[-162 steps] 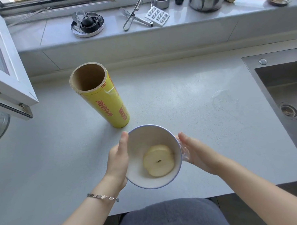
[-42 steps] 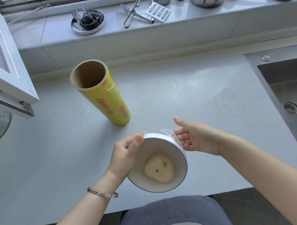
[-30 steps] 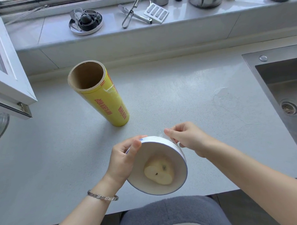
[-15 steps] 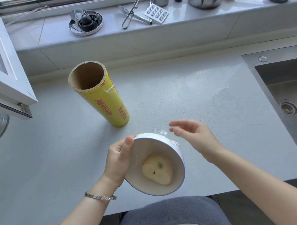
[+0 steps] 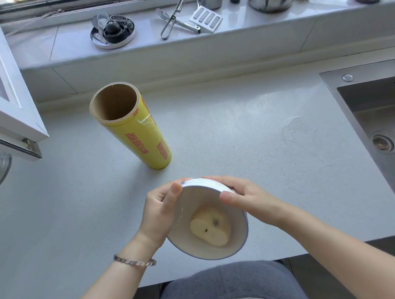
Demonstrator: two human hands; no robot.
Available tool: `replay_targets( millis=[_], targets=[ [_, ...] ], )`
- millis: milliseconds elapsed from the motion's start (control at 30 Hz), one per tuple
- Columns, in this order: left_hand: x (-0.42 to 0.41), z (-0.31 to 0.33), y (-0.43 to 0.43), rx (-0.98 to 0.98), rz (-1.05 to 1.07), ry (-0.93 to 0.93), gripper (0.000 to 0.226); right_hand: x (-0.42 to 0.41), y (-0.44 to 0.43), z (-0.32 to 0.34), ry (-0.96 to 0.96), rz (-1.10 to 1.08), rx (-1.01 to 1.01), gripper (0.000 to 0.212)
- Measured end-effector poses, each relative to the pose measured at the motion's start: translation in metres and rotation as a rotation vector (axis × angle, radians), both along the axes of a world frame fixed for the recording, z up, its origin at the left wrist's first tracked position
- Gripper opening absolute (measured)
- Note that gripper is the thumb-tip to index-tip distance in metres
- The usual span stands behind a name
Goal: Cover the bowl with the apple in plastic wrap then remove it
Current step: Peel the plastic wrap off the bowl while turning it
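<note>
A white bowl [image 5: 235, 244] with a blue rim is tilted toward me near the counter's front edge. Half an apple [image 5: 210, 229] lies inside, cut face up. Clear plastic wrap [image 5: 179, 213] stretches over the bowl's mouth, faint and hard to trace. My left hand [image 5: 159, 208] grips the bowl's left rim, thumb on top. On the upper right rim rests my right hand [image 5: 245, 198], thumb over the edge and fingers behind. The yellow wrap roll [image 5: 137, 133] stands upright behind the bowl, to the left.
A steel sink [image 5: 374, 125] is set into the counter at the right. The windowsill behind holds a round tin of small parts [image 5: 112, 31], a peeler [image 5: 173, 19], a grater [image 5: 206, 19] and a pot [image 5: 272, 0]. An open window frame [image 5: 8, 93] juts in at left.
My right hand, which hovered open beside the bowl half a second ago, has come down onto the upper right rim. The bowl stays tilted in my left hand.
</note>
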State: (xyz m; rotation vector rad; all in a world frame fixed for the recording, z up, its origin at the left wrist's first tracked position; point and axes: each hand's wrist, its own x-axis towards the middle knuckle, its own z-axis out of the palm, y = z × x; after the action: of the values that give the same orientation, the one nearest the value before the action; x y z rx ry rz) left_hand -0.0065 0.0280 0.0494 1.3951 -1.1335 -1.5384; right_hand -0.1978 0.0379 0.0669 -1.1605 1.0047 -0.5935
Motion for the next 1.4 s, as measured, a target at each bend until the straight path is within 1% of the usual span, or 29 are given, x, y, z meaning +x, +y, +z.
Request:
replay_targets(
  millis=[67,133,167,233,267,300,333,367,433,500,567,633,733,833,867,933,1033,1167,1267,1367,1400],
  targets=[
    [-0.002,-0.001,0.001,-0.002,0.018,-0.001,0.06,-0.002,0.0,0.0,-0.022,-0.046,0.039,0.045],
    [-0.006,0.001,0.003,0.02,0.056,-0.005,0.048,-0.002,-0.001,-0.002,-0.026,-0.109,0.092,0.047],
    [-0.009,0.002,0.004,0.048,0.078,-0.004,0.042,-0.002,-0.002,-0.003,-0.019,-0.134,0.122,0.046],
    [-0.014,0.005,0.006,0.147,0.095,0.005,0.041,-0.004,-0.004,-0.003,0.006,-0.163,0.194,0.035],
    [-0.015,0.006,0.006,0.204,0.066,0.026,0.042,-0.005,-0.006,-0.003,0.017,-0.173,0.234,0.031],
    [-0.014,0.008,0.006,0.256,0.008,0.044,0.042,-0.006,-0.008,-0.002,0.029,-0.18,0.268,0.032],
    [-0.012,0.009,0.004,0.29,-0.064,0.043,0.043,-0.008,-0.009,-0.004,0.044,-0.181,0.29,0.038],
    [-0.009,0.009,-0.001,0.296,-0.135,0.016,0.043,-0.009,-0.01,-0.005,0.064,-0.175,0.304,0.05],
    [-0.004,0.012,-0.014,0.25,-0.272,-0.095,0.048,-0.009,-0.012,-0.005,0.113,-0.146,0.323,0.066],
    [-0.004,0.02,-0.025,0.244,-0.409,-0.143,0.06,-0.007,-0.017,-0.002,0.15,-0.103,0.336,0.066],
    [-0.009,0.026,-0.027,0.267,-0.496,-0.15,0.058,-0.005,-0.023,0.003,0.182,-0.066,0.342,0.066],
    [-0.014,0.03,-0.024,0.269,-0.457,-0.144,0.054,-0.003,-0.028,0.007,0.21,-0.06,0.343,0.071],
    [-0.017,0.025,-0.019,0.297,-0.329,-0.101,0.052,-0.001,-0.031,0.009,0.232,-0.078,0.332,0.073],
    [-0.016,0.016,-0.011,0.341,-0.196,-0.065,0.052,-0.009,-0.032,0.008,0.174,-0.251,0.399,0.057],
    [-0.015,0.013,-0.008,0.339,-0.158,-0.058,0.052,-0.014,-0.032,0.009,0.155,-0.273,0.411,0.052],
    [-0.012,0.009,-0.002,0.34,-0.099,-0.038,0.054,-0.02,-0.029,0.011,0.141,-0.218,0.394,0.042],
    [-0.011,0.008,0.003,0.321,-0.077,-0.024,0.054,-0.022,-0.025,0.015,0.163,-0.133,0.352,0.028],
    [-0.012,0.01,0.004,0.291,-0.078,-0.046,0.055,-0.02,-0.027,0.018,0.182,-0.124,0.352,0.016],
    [-0.012,0.011,0.003,0.253,-0.092,-0.091,0.066,-0.017,-0.031,0.017,0.194,-0.137,0.374,0.014],
    [-0.012,0.011,0.002,0.199,-0.124,-0.123,0.081,-0.015,-0.035,0.017,0.186,-0.123,0.429,0.018],
    [-0.012,0.012,0.002,0.185,-0.134,-0.124,0.083,-0.015,-0.036,0.018,0.192,-0.102,0.441,0.02]
  ],
)
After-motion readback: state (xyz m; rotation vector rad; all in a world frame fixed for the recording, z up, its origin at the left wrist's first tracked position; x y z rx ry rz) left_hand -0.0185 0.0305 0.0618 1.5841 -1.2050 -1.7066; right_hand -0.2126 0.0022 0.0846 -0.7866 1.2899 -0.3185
